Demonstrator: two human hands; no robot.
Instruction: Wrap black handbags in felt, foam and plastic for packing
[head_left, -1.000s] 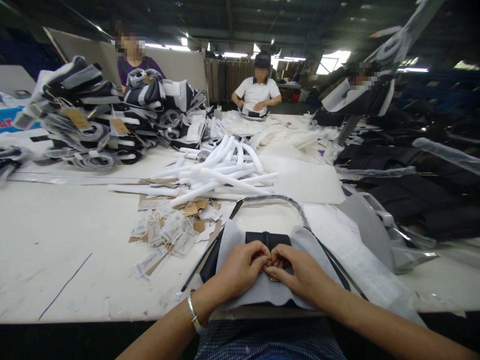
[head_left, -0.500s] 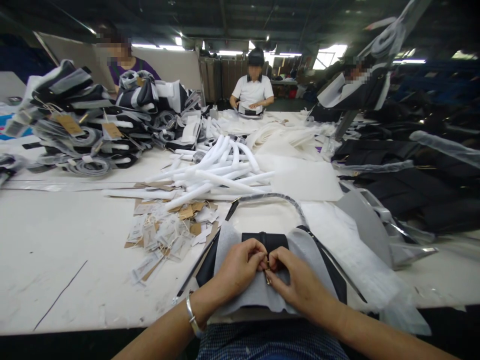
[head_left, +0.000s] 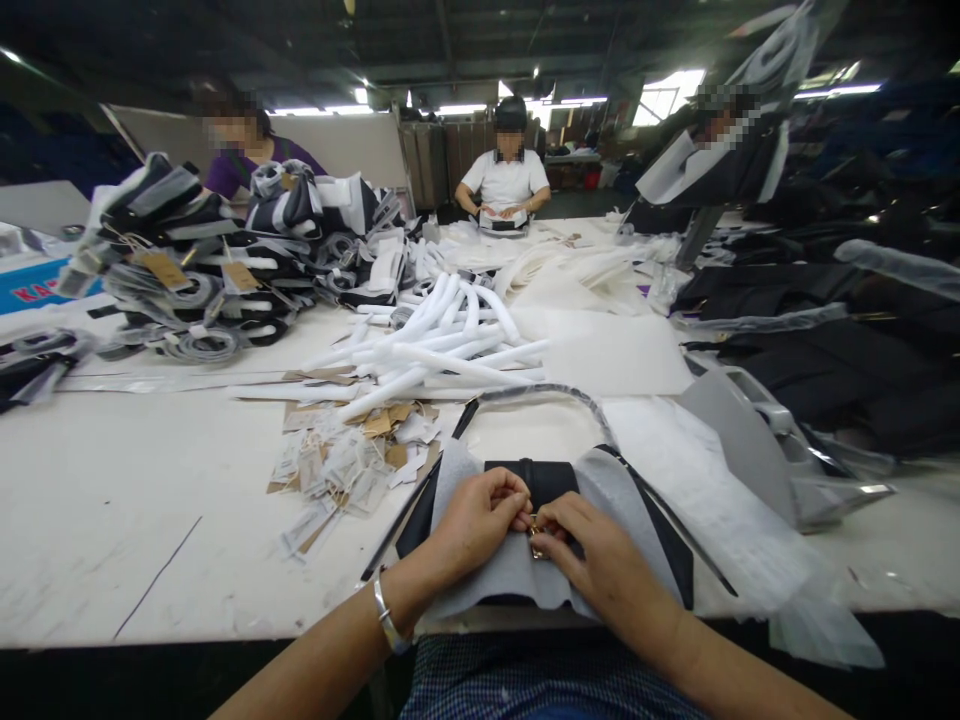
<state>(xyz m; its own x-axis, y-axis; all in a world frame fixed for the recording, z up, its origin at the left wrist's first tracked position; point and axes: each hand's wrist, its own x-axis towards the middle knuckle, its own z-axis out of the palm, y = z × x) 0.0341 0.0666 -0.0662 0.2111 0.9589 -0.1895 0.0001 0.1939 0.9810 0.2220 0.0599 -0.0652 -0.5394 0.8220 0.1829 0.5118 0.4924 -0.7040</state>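
Note:
A black handbag (head_left: 675, 545) lies flat at the table's front edge, its wrapped handle (head_left: 559, 390) arching away from me. Grey-white lining paper (head_left: 480, 590) covers much of its front, and a black flap (head_left: 551, 478) shows above my fingers. Over the middle of the bag, my left hand (head_left: 480, 515) is closed in a pinch near the gold clasp (head_left: 537, 545); anything in its fingertips is too small to make out. My right hand (head_left: 592, 550) has thumb and fingers pinched on that gold clasp, partly hiding it.
Paper tags (head_left: 352, 465) lie heaped left of the bag, with white foam tubes (head_left: 442, 340) behind them. Wrapped bags (head_left: 202, 260) are piled at left; black bags (head_left: 810, 350) fill the right. White foam sheet (head_left: 720, 500) lies beside the bag. Two co-workers (head_left: 504, 180) are across the table.
My right hand has shifted slightly at the gold clasp, and more of the clasp shows. My left hand stays pinched beside it. The view has turned slightly left.

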